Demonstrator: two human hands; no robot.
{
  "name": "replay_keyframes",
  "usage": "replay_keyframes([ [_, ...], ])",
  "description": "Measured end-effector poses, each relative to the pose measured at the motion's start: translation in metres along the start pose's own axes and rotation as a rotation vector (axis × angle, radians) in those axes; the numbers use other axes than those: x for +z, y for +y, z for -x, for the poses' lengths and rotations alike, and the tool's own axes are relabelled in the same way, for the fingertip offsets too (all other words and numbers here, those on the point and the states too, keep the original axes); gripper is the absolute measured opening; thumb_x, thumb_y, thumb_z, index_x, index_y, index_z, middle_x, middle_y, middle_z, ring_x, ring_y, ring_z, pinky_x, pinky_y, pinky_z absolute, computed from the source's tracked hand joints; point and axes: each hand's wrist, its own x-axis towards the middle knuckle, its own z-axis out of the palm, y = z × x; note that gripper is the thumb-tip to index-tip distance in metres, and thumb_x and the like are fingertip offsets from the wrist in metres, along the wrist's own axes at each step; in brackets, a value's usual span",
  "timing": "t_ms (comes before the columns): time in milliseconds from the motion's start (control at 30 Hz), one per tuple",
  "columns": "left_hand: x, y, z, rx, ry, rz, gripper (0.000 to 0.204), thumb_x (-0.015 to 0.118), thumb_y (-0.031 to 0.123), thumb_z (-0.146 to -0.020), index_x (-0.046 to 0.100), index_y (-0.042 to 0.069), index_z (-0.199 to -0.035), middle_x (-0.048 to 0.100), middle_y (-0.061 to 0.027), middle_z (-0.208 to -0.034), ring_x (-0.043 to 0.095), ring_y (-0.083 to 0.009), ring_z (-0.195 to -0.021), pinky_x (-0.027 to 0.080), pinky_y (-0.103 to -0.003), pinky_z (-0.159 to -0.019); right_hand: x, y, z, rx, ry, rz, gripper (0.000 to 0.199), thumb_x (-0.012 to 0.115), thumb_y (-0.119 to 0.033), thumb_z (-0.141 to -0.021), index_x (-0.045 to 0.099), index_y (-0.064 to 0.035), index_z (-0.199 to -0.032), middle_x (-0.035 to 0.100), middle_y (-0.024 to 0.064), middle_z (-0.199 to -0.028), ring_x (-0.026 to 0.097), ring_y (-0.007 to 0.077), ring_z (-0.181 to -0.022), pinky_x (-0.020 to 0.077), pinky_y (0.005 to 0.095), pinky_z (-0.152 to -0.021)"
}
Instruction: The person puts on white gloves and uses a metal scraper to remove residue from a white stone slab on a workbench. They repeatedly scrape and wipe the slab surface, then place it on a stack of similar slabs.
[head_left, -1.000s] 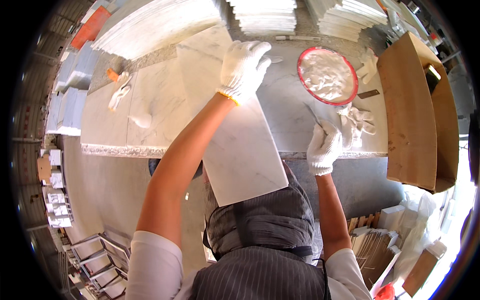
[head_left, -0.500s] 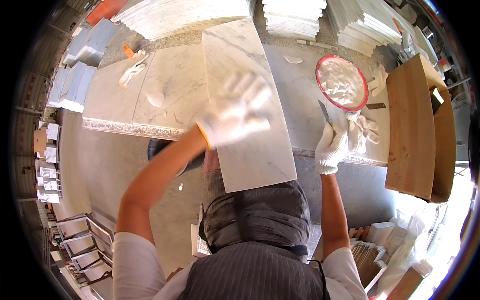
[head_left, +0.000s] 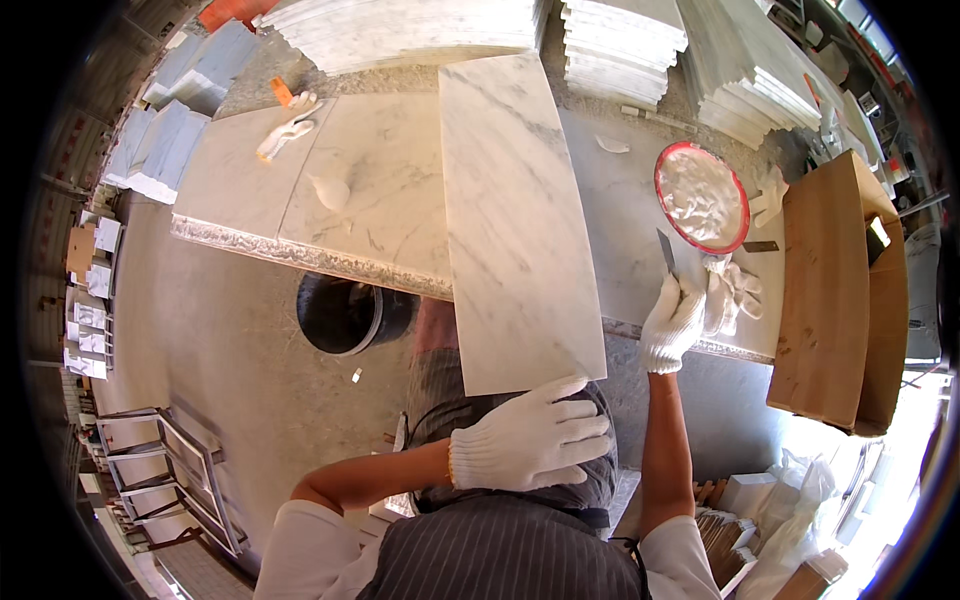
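Observation:
A long white marble slab with grey veins lies across the workbench, its near end jutting over the front edge toward my lap. My left hand, in a white knitted glove, is flat with its fingers apart by the slab's near end. Its thumb lies along that edge; whether it presses there I cannot tell. To the right, my gloved right hand is closed round a scraper, whose thin metal blade points away from me. The handle is hidden in the fist. Beyond the blade stands a red-rimmed bowl of white paste.
Spare white gloves lie right of my right hand, and another glove at the far left. A cardboard box stands at the bench's right end. Marble stacks line the back. A black bucket sits on the floor below.
My left hand has swept from over the middle of the slab back to its near end. The right hand keeps hold of the scraper in about the same place. The whole view has shifted slightly.

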Motion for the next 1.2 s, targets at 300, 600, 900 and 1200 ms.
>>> replay_keyframes([
  [300, -0.046, -0.022, 0.068, -0.456, 0.964, 0.062, 0.022, 0.05, 0.015, -0.098, 0.064, -0.001, -0.103, 0.066, -0.0092, -0.095, 0.061, -0.0193, -0.089, 0.047, -0.034, -0.088, 0.001, 0.006, -0.004, -0.067, 0.062, 0.034, 0.008, 0.068, -0.008, -0.089, 0.066, -0.0031, -0.096, 0.067, 0.0138, -0.083, 0.063, 0.0325, -0.073, 0.0508, 0.042, -0.071],
  [600, -0.016, -0.063, 0.097, -0.896, 1.35, 0.395, 0.036, 0.05, 0.025, -0.104, 0.064, 0.0, -0.125, 0.068, -0.0089, -0.107, 0.062, -0.0162, -0.095, 0.049, -0.032, -0.089, 0.003, 0.0, -0.005, -0.034, 0.037, 0.017, 0.01, 0.068, -0.009, -0.09, 0.066, -0.0009, -0.095, 0.067, 0.0148, -0.082, 0.064, 0.032, -0.074, 0.0511, 0.0403, -0.072],
  [900, -0.006, -0.057, 0.086, -0.922, 1.271, 0.497, 0.029, 0.05, 0.015, -0.103, 0.063, 0.002, -0.125, 0.066, -0.005, -0.091, 0.06, -0.0129, -0.083, 0.051, -0.029, -0.079, 0.002, 0.004, -0.006, -0.041, 0.038, 0.015, 0.008, 0.067, -0.008, -0.091, 0.067, -0.0017, -0.095, 0.068, 0.0149, -0.083, 0.064, 0.0315, -0.073, 0.0512, 0.0397, -0.071],
  [1200, 0.0, -0.056, 0.077, -0.842, 1.268, 0.563, 0.027, 0.057, 0.005, -0.099, 0.063, 0.0, -0.125, 0.067, -0.0062, -0.098, 0.062, -0.0102, -0.087, 0.052, -0.025, -0.079, 0.001, 0.003, -0.002, -0.05, 0.027, 0.025, 0.009, 0.067, -0.007, -0.09, 0.067, -0.0015, -0.098, 0.068, 0.0147, -0.086, 0.065, 0.0324, -0.075, 0.0517, 0.0412, -0.073],
])
